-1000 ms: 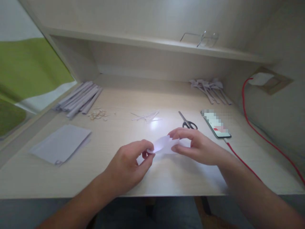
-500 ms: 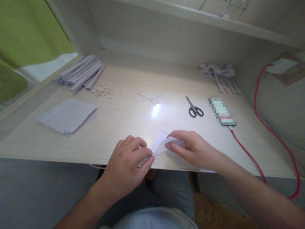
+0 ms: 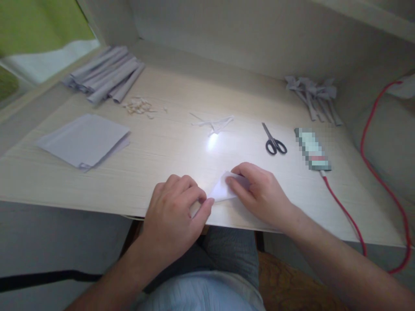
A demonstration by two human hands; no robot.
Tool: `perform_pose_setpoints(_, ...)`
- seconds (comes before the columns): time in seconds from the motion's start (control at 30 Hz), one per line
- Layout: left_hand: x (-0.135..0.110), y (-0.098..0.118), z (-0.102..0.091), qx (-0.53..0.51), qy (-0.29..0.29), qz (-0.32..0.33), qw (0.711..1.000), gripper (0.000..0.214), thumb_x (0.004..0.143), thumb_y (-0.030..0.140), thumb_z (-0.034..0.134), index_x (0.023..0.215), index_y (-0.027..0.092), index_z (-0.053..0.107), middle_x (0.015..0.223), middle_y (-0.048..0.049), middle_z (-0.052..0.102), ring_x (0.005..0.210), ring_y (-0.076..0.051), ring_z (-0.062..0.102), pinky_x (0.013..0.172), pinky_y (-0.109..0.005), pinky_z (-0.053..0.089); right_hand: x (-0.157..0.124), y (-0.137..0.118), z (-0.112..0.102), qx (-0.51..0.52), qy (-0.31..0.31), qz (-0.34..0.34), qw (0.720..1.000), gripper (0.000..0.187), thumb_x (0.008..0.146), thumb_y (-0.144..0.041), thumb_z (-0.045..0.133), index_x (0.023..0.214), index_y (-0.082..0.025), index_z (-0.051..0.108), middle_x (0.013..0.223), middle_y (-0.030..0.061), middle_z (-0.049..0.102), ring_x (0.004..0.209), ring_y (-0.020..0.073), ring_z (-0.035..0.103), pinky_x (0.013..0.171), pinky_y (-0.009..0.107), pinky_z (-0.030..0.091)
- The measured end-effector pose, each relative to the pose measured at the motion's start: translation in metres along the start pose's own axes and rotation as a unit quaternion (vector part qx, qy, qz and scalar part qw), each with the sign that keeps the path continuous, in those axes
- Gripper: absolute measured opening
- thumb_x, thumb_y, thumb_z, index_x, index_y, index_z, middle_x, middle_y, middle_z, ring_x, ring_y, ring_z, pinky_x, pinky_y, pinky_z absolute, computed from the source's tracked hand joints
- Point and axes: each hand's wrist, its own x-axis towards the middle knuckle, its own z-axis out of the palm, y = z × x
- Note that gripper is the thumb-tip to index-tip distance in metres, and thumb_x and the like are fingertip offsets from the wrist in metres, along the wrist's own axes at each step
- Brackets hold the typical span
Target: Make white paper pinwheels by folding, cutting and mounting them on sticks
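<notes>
Folded paper point(image 3: 221, 188) has flattened between left grip point(image 3: 178, 209) and right grip point(image 3: 264, 194).

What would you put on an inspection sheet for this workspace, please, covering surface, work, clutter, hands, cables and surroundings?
Surface: pale desk, a bright glare spot near its middle.
Work: white paper between both hands, near the front edge.
Clutter: paper stack and rolled tubes at left, small pale pieces beside the tubes, thin strips in the middle; scissors, phone and flared-top paper rolls at right.
Hands: left hand pinches the paper's left corner; right hand grips its right side.
Cables: red cable from the phone over the front edge; another red length at the right wall; any join is hidden.
Surroundings: green-and-white cloth at left; shelf above.
</notes>
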Motion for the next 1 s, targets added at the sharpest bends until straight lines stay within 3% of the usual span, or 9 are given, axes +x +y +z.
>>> perform_pose_setpoints(0.73, 0.0035, 0.0025, 0.009, 0.075, 0.043, 0.026, 0.996, 0.018, 0.09, 0.026, 0.066, 0.072, 0.024, 0.061, 0.074, -0.0035, 0.063, 0.077, -0.027, 0.055, 0.07, -0.043, 0.034, 0.0003, -0.003, 0.0049, -0.027, -0.004, -0.022, 0.999, 0.009, 0.101, -0.021, 0.05, 0.098, -0.02, 0.059, 0.091, 0.0089, 0.065, 0.078, 0.0209, 0.062, 0.067, 0.034, 0.049)
perform_pose_setpoints(1.0, 0.0013, -0.0002, 0.0069, 0.055, 0.043, 0.045, 0.997, 0.004, 0.09, 0.026, 0.069, 0.094, 0.025, 0.07, 0.082, -0.0031, 0.066, 0.079, -0.026, 0.057, 0.07, -0.041, 0.035, -0.0005, -0.0024, 0.0023, 0.016, -0.015, -0.015, 1.0, 0.007, 0.101, -0.019, 0.053, 0.098, -0.018, 0.059, 0.091, 0.0084, 0.064, 0.082, 0.0213, 0.062, 0.07, 0.034, 0.049)
